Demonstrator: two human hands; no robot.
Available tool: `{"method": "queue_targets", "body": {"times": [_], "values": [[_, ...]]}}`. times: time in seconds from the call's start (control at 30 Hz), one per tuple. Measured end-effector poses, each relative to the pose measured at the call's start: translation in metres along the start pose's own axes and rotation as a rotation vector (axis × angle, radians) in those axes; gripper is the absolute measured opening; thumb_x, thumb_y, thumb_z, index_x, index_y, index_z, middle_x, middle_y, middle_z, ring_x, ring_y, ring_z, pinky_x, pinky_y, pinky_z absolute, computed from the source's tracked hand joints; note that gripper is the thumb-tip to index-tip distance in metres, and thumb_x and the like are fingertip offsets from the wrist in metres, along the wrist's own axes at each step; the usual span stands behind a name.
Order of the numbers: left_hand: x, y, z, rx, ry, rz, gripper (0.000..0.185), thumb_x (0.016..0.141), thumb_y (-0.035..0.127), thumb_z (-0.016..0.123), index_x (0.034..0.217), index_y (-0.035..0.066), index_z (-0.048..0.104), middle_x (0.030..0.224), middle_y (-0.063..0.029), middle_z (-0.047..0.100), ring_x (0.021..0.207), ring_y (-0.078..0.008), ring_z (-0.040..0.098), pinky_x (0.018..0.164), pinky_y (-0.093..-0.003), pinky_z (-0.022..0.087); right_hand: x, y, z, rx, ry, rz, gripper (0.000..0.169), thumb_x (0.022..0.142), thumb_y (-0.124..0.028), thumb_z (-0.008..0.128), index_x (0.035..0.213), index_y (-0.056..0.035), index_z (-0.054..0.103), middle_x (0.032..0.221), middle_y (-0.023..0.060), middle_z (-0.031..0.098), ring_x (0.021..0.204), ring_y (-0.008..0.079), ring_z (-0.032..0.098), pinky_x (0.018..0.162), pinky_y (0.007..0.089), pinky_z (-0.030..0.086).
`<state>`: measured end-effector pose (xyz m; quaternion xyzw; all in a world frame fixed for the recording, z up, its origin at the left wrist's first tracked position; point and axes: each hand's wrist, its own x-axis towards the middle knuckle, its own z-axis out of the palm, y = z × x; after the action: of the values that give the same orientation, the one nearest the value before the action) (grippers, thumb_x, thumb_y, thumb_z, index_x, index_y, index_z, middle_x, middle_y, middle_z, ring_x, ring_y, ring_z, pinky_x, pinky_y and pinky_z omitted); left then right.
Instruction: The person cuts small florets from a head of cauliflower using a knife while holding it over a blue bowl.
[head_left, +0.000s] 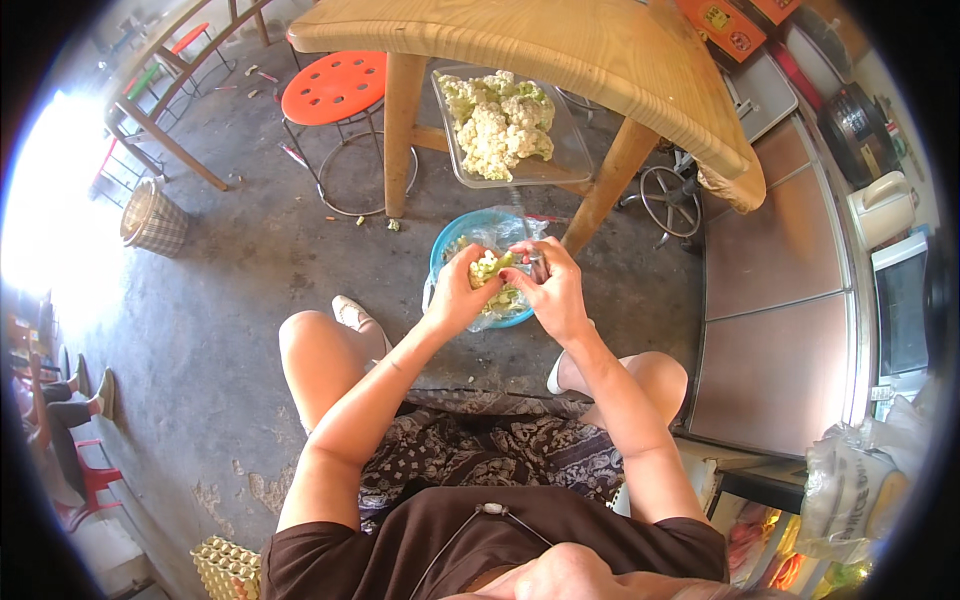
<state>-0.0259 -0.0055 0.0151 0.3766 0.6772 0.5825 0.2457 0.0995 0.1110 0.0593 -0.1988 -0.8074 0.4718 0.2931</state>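
My left hand (458, 291) is closed around a piece of cauliflower (489, 268) with its pale green stem pointing right. At the stem, my right hand (553, 283) holds a small metal tool (538, 264), likely a knife, mostly hidden by the fingers. Both hands are above a blue plastic basin (436, 259) on the floor, lined with a clear plastic bag and holding cauliflower scraps. Beyond the basin, a clear plastic tray (576, 154) bears a heap of cauliflower florets (504, 124), beside the wooden table's legs.
A wooden table (525, 37) stands ahead, with a red round stool (337, 86) at its left. Farther left is a checked waste bin (156, 221). A metal-fronted cabinet (776, 360) lines the right side. Egg trays (225, 566) lie at lower left; a seated person's legs (67, 409) show at far left.
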Motion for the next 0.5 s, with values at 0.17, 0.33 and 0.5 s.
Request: {"method": "queue_targets", "body": {"times": [0.17,0.33,0.5], "values": [[-0.004,0.015,0.007,0.159,-0.025,0.072,0.037,0.08,0.007,0.071,0.112,0.0,0.053,0.101,-0.02,0.064,0.093,-0.0357,0.064,0.082,-0.0393,0.05,-0.001,0.005,-0.001,-0.014,-0.122,0.059,0.02,0.081,-0.007,0.078,0.095,0.0006,0.066,0.081,-0.0007,0.047,0.066,0.0071,0.039,0.058,0.0253,0.035],[-0.007,0.01,0.008,0.105,-0.017,0.124,0.062,0.074,0.012,0.082,0.123,0.001,0.045,0.109,-0.0161,0.062,0.1,-0.0276,0.063,0.084,-0.0378,0.05,0.001,0.005,-0.008,0.027,-0.105,0.124,0.015,0.087,-0.012,0.072,0.091,0.0016,0.065,0.075,0.0024,0.051,0.064,0.0106,0.045,0.058,0.0282,0.038],[-0.002,-0.008,0.011,-0.162,-0.083,-0.017,0.068,0.074,0.015,0.084,0.126,0.0,0.044,0.11,-0.01,0.06,0.103,-0.0175,0.061,0.083,-0.0339,0.051,0.002,0.022,-0.007,0.375,0.024,0.374,0.015,0.092,-0.015,0.069,0.087,-0.0017,0.065,0.065,-0.0052,0.053,0.054,0.005,0.043,0.05,0.0235,0.034]]}}
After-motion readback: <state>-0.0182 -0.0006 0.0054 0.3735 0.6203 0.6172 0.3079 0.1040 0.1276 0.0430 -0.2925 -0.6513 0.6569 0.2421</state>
